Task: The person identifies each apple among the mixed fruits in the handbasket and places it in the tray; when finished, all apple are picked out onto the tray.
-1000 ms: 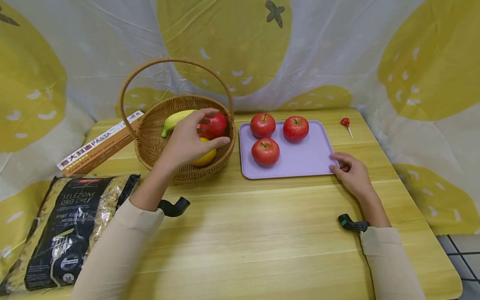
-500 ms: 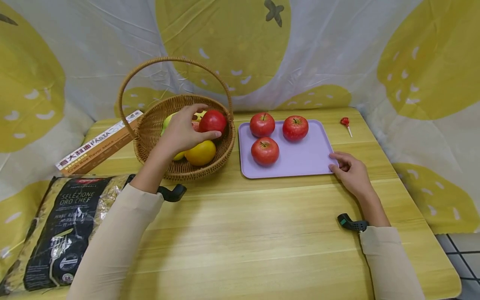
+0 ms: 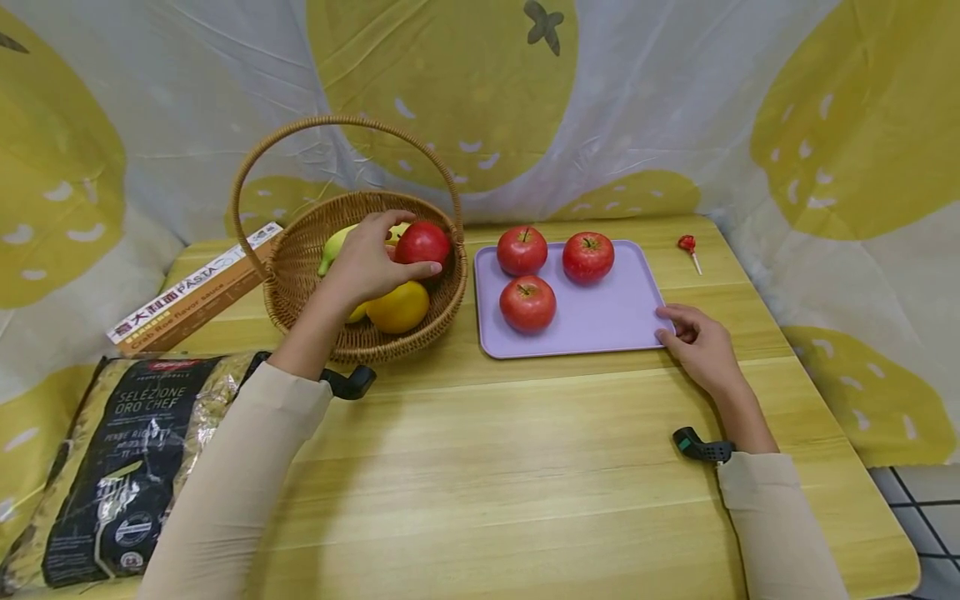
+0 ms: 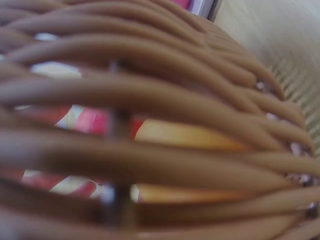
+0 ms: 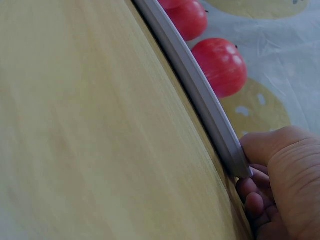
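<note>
My left hand [image 3: 367, 257] reaches into a wicker basket [image 3: 281, 292] and grips a round, dark red fruit [image 3: 422, 244], thumb along its front and fingers at its far side. In the basket, a yellow-orange fruit [image 3: 399, 307] lies just in front of it, and a banana [image 3: 335, 248] is partly covered by the hand. Basket weave [image 4: 150, 95] fills the left wrist view and hides that hand. My right hand [image 3: 699, 343] pinches the near right corner of a lilac tray [image 3: 611, 312]. Three red apples [image 3: 528, 304] sit on the tray's left and back part.
A pasta box [image 3: 197, 289] lies slanted left of the basket. The large bag of pasta [image 3: 123, 475] is at the front left, beside the left sleeve. A red lollipop [image 3: 687, 244] lies right of the tray. A fruit-patterned cloth [image 3: 637, 100] hangs behind the table.
My left hand has lowered from above the fruit to around the dark red one, then stays nearly still. The right hand keeps its place at the tray corner.
</note>
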{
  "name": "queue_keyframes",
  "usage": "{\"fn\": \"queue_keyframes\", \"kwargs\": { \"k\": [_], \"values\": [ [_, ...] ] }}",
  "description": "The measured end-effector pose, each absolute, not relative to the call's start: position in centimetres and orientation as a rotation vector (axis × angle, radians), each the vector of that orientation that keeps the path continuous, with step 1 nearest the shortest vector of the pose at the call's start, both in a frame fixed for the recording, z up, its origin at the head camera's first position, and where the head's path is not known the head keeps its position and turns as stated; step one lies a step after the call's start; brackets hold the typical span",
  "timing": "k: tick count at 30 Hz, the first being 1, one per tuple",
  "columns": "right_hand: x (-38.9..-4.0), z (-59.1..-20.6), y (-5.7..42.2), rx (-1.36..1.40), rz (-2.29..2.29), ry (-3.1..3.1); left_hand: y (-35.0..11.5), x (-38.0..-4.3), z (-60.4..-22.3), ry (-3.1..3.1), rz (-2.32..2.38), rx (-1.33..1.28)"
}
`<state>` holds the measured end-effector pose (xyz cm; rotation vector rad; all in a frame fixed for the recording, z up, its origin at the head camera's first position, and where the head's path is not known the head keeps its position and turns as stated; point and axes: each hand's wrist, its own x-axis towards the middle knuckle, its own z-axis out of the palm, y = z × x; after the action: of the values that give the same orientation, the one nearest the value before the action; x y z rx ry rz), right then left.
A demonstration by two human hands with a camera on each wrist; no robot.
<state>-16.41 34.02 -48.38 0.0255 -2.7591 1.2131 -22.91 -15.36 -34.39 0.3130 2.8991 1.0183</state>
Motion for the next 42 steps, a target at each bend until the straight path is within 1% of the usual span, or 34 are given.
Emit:
{"fn": "queue_keyframes", "kwargs": {
  "k": [29,42],
  "values": [
    [-16.3,-48.2,34.0,0.058,1.213,-2.759,-15.2,-23.9,-36.0,2.86,0.94,0.296],
    [-16.2,-48.2,34.0,0.049,1.218,-2.763,-15.7,-23.9,-36.3,2.826,0.929,0.349]
  ]
}}
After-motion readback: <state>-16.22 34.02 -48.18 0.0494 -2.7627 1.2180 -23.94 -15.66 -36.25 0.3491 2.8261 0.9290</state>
